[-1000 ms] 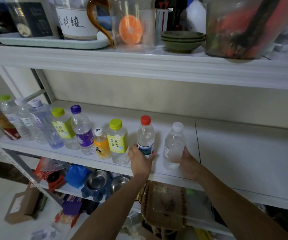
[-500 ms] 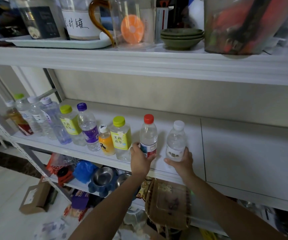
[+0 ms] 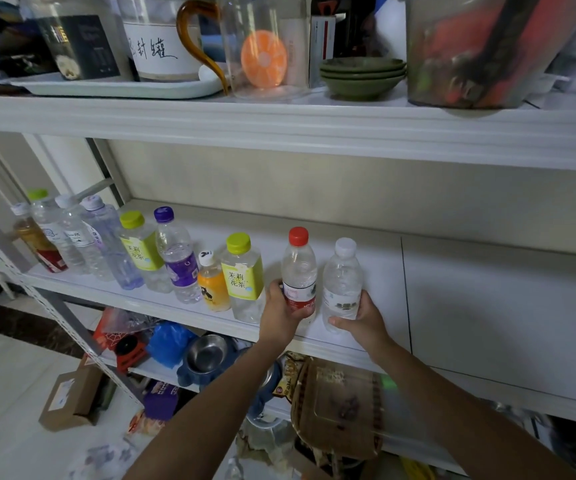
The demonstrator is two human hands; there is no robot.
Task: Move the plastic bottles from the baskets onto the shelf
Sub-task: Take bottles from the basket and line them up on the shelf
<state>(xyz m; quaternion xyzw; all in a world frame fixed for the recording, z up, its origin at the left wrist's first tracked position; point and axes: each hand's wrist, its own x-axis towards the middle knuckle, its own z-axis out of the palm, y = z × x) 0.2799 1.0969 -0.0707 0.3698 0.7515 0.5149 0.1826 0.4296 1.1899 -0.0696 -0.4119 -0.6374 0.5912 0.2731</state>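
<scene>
The left-hand grip (image 3: 281,315) is curling round the lower half of a clear plastic bottle with a red cap and a red-and-white label (image 3: 298,268), thumb on the left side and fingers wrapping across the front. The right-hand grip (image 3: 361,322) is holding a clear plastic bottle with a white cap and a pale label (image 3: 342,275) low on its body, fingers coming round from the right. Both bottles are standing upright, just beside each other, near the front edge of the white middle shelf (image 3: 487,306) (whether the red-capped one's base is resting fully on the board cannot be told, since the hand is covering it).

To their left a row of bottles is lining the same shelf: a squarish clear bottle with a yellow-green cap and label (image 3: 243,271), a small orange bottle with a white cap (image 3: 212,289), a clear bottle with a purple cap and label (image 3: 177,261), and more toward the far left. Below the shelf, between the two forearms, a brown woven basket (image 3: 338,407) is sitting. On the shelf above, a stack of green ceramic bowls (image 3: 362,74) is resting.
</scene>
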